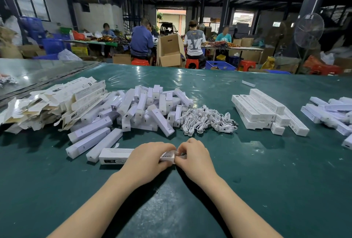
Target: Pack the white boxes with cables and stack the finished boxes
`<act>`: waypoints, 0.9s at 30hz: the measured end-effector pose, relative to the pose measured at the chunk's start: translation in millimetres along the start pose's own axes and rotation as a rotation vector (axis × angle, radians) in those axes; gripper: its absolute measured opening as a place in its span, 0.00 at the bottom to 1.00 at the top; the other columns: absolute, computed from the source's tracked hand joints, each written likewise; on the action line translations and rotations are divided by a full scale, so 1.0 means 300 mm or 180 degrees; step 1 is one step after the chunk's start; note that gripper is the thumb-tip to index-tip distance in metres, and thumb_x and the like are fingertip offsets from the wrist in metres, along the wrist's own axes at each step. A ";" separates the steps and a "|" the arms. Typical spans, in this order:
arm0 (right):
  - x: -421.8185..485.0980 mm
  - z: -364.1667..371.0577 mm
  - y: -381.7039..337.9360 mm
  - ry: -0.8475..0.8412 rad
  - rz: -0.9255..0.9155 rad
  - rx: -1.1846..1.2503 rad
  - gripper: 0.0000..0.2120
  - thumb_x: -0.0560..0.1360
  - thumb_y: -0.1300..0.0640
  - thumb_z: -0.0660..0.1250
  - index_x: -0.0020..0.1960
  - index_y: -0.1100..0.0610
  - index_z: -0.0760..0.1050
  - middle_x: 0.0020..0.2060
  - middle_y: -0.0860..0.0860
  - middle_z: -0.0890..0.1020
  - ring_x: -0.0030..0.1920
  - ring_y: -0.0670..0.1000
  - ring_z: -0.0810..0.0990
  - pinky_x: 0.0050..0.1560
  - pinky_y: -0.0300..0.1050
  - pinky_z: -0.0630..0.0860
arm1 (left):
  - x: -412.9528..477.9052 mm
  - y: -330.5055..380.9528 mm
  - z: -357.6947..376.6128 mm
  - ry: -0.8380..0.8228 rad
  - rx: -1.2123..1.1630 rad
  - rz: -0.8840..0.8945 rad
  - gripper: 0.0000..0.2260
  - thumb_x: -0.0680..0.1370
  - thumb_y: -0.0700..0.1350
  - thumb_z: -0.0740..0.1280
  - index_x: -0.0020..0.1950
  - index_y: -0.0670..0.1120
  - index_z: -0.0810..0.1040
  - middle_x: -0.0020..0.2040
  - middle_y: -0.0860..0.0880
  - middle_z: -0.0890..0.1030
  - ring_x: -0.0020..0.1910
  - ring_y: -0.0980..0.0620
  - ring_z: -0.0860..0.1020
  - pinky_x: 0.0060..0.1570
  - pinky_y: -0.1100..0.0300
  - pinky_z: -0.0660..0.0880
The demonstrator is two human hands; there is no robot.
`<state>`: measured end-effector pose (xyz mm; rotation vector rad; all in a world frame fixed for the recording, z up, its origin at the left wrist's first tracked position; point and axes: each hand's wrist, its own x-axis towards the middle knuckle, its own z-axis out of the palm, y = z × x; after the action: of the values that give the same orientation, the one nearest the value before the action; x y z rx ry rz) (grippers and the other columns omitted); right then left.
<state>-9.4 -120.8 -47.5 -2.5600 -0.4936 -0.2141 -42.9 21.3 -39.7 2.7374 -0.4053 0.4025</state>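
Long axis of white box (116, 155) runs L–R; it lies flat on green table (266, 171), just in front of the person. L hand (147, 156) curls over its R portion, holding it down. R hand (194, 154) pinches the R end, prob. the end flap, so closing work falls to the R hand. Stack of finished boxes (262, 110) sits well off to the R, nearer the R hand; cable heap (207, 119) is ahead.

Our fingers (181, 151) cover the right end of the box (116, 155), so we cannot see its flap; far right of them, a pile of boxes (331, 112) runs off the edge.
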 end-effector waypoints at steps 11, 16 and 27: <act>-0.002 -0.053 -0.038 -0.0315 0.0363 0.2541 0.09 0.72 0.68 0.64 0.39 0.56 0.77 0.35 0.51 0.76 0.37 0.47 0.72 0.41 0.37 0.70 | -0.012 0.002 -0.034 0.0775 -0.0104 0.0164 0.13 0.73 0.46 0.70 0.57 0.48 0.77 0.52 0.53 0.81 0.52 0.50 0.77 0.49 0.58 0.69; -0.009 -0.059 -0.038 -0.0302 0.0700 0.3658 0.12 0.74 0.69 0.61 0.36 0.58 0.76 0.34 0.52 0.78 0.36 0.47 0.75 0.34 0.35 0.73 | -0.020 0.020 -0.038 0.0968 -0.0071 0.0394 0.14 0.69 0.41 0.75 0.54 0.43 0.80 0.50 0.50 0.82 0.48 0.48 0.80 0.46 0.58 0.72; -0.023 -0.051 -0.040 0.0289 0.0159 0.2501 0.11 0.70 0.65 0.67 0.35 0.50 0.74 0.22 0.46 0.71 0.23 0.43 0.68 0.31 0.36 0.67 | -0.015 0.022 -0.028 0.1002 -0.0269 0.0225 0.16 0.69 0.42 0.74 0.55 0.45 0.80 0.52 0.52 0.82 0.52 0.51 0.79 0.51 0.62 0.70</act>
<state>-21.3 -121.3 -30.5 -1.7845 -0.3783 -0.0894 -51.0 19.6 -31.6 2.5251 -0.4236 0.8013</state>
